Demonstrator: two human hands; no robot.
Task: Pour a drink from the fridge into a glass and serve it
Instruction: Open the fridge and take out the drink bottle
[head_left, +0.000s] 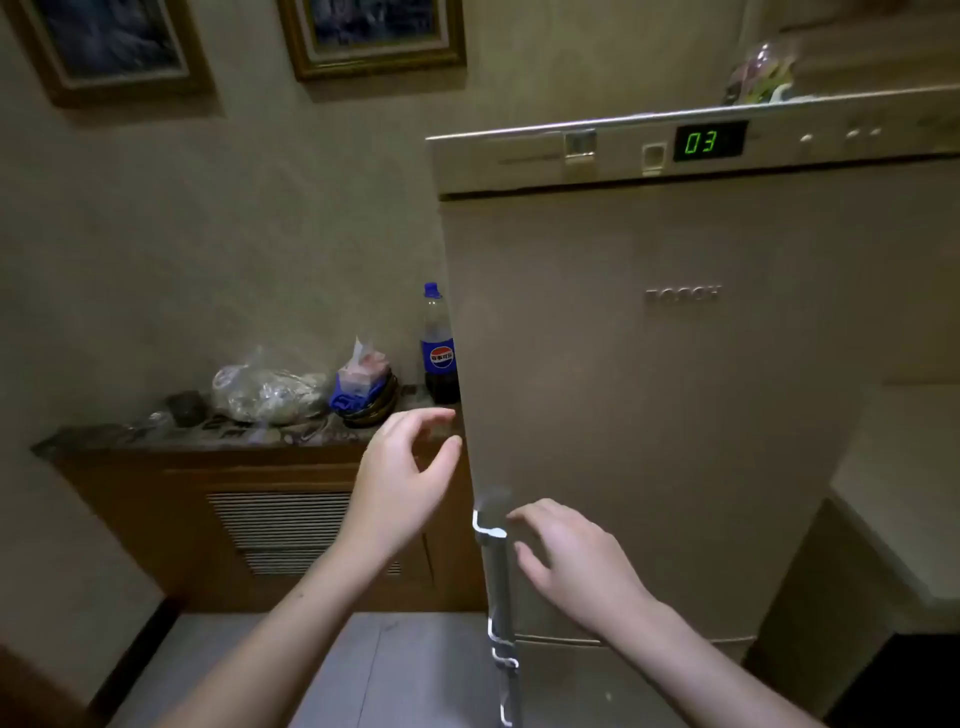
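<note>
Head view: fridge (649, 415) door shut. Right hand (576, 561) open, empty, near handle (496, 571); left hand (405, 483) open. Should wrap handle fully, pull steadily.

A home: tall fridge (675, 415), framed pictures (371, 31) on the wall, cluttered wooden sideboard (208, 499)

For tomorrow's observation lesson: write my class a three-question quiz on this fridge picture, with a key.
1. True or false: the fridge door is shut.
2. What number shows on the green display?
3. The cola bottle stands: A) on the cabinet top left of the fridge, B) on the floor, C) in the left hand.

Key: 1 true. 2 is 03. 3 is A; both the left hand and the right hand, near the door handle, hold nothing.
</note>
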